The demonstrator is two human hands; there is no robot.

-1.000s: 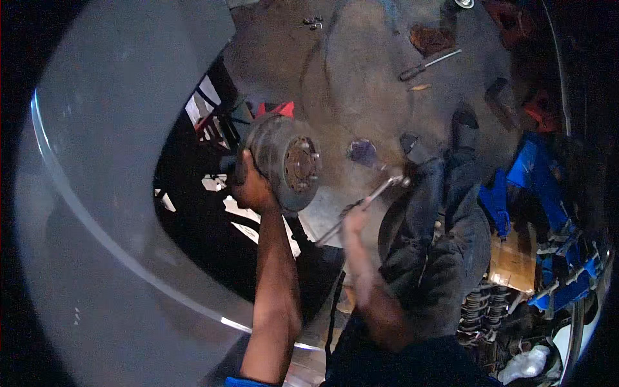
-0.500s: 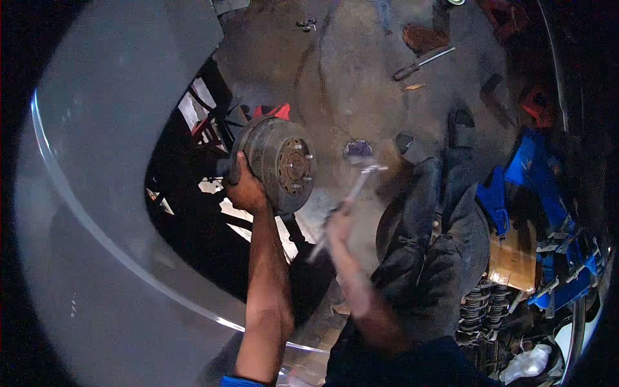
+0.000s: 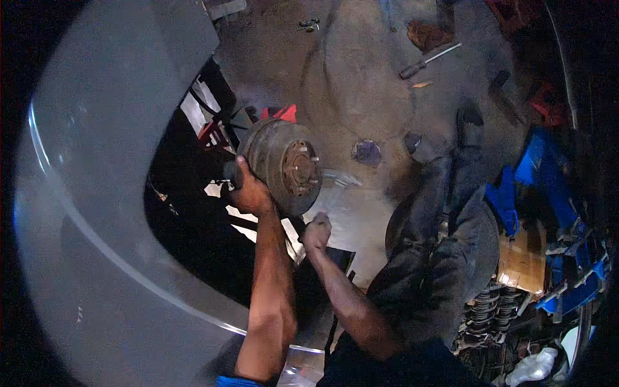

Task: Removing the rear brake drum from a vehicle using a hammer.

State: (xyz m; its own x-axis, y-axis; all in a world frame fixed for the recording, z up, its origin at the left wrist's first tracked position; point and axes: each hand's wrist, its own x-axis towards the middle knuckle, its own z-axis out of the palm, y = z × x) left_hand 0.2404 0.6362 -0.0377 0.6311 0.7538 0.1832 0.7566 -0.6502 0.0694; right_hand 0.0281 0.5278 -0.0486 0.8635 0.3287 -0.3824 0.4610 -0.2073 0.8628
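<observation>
Far L: grey body panel (image 3: 109,161). L hand (image 3: 253,195) against back edge of brake drum (image 3: 278,166), thumb up; fingers hidden, can't tell if clamped. Drum just R of panel. Prob. heavy, stiff, not fragile, poss. greasy; hold opp. sides of rim. Looks dk grey, rusty ctr, studs (image 3: 314,159) protruding. R hand (image 3: 318,231) fisted, apparently round blurred metal tool (image 3: 342,178).

Room lies between blurred tool (image 3: 342,177) and legs (image 3: 461,213); brake drum (image 3: 274,168) and grey car panel (image 3: 109,161) block the left.
</observation>
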